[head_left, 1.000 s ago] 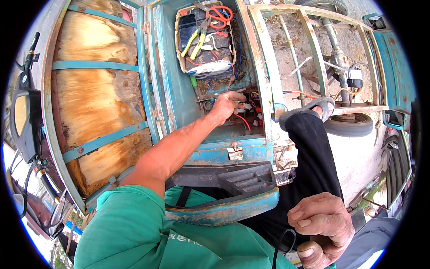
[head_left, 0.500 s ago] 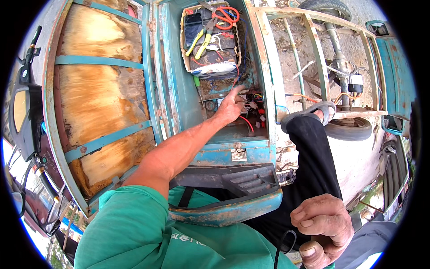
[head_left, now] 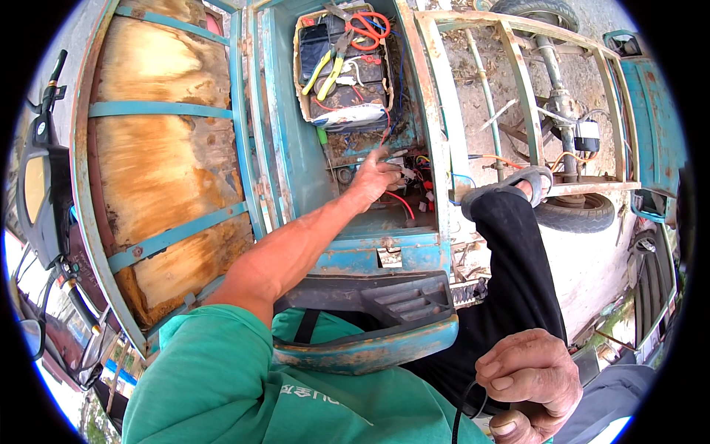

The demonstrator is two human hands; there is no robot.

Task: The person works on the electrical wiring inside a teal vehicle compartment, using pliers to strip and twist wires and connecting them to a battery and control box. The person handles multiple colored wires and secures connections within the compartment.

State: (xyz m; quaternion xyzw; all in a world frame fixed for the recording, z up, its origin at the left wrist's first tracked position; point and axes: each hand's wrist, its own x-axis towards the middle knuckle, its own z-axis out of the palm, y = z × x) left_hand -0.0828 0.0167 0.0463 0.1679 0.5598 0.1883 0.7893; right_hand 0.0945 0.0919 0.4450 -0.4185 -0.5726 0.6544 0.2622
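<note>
My left hand (head_left: 374, 180) reaches down into the open blue metal compartment (head_left: 296, 159), over a tangle of wires and small connectors (head_left: 423, 181). Its fingers are bent, the tips blurred and partly hidden, so any grip is unclear. A red wire (head_left: 400, 203) curves out below this hand. Held low at the right, my right hand (head_left: 534, 381) is loosely curled, thumb apart from the fingers, with no object visible between them. A thin black cord (head_left: 460, 411) loops beside it. Beyond the left hand, a battery pack (head_left: 362, 96) bears yellow-handled pliers (head_left: 330, 74), red-handled scissors (head_left: 370, 31) and a dark phone (head_left: 314, 52).
A raised lid with a wooden panel (head_left: 166, 163) stands at the left, near a handlebar (head_left: 53, 81). A rusty frame (head_left: 521, 89) with an axle and wheels (head_left: 580, 213) extends to the right. A green-handled screwdriver (head_left: 322, 136) lies near the battery. My sandalled foot (head_left: 510, 189) rests by the frame.
My left hand has drawn back slightly to the left, its fingers more bent than before. The right hand has shifted a little lower. The view has moved slightly.
</note>
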